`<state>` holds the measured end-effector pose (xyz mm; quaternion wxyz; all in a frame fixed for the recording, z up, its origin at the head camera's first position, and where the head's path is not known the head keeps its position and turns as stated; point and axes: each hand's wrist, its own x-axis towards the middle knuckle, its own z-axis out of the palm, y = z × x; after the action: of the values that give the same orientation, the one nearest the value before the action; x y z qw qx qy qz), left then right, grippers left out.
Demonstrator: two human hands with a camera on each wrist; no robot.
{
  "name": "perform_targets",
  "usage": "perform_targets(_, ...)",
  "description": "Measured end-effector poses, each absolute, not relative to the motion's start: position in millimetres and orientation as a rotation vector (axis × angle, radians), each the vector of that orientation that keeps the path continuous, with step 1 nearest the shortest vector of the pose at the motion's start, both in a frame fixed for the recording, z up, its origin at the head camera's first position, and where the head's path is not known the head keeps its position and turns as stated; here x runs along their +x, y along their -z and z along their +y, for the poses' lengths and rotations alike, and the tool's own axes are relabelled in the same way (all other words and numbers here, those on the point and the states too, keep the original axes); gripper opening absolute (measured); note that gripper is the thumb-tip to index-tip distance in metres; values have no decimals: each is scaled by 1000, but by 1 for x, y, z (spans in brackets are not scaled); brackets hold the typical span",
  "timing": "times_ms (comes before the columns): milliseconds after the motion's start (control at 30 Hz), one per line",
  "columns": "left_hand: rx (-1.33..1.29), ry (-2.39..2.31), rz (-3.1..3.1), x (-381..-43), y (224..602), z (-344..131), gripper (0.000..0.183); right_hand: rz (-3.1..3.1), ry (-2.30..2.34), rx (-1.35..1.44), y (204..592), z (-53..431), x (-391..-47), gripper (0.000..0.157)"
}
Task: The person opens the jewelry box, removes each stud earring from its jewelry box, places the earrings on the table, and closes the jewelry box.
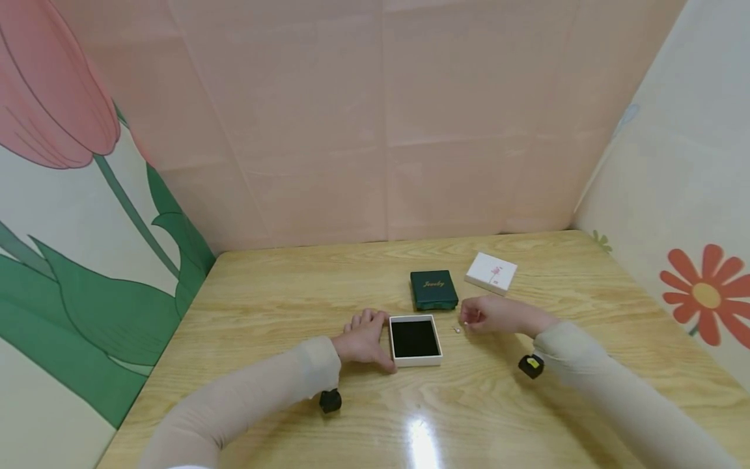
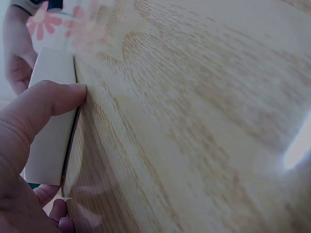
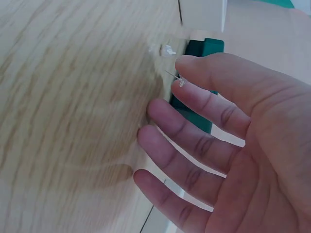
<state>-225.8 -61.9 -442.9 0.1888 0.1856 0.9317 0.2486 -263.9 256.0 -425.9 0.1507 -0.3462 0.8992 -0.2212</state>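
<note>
Right hand: is pinching a tiny, clear, thin-pinned earring.
Left hand: is lying spread against a square, white-walled, black-lined box.
Between hands: a small shiny piece is resting on the wooden surface.
Pinch: gripping lightly should be sparing the pin.

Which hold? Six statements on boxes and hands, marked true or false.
1. The flat white flower-printed box lies right of the dark green box with gold lettering. True.
2. The green box stands open. False: it is closed.
3. The left hand touches the open, square white box lined in black. True.
4. The green box sits inside the lined box. False: it stands behind it.
5. The right hand holds a tiny sparkling piece with a thin pin. True.
6. Nothing shiny lies near that hand. False: a small clear piece lies on the wood-grain table beside it.
</note>
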Motion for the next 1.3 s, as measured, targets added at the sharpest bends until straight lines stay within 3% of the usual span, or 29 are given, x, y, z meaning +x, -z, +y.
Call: perform_targets(1300,532,-690,2614,-226,443,-62,96,2669,468,-961,430,245,-264,12)
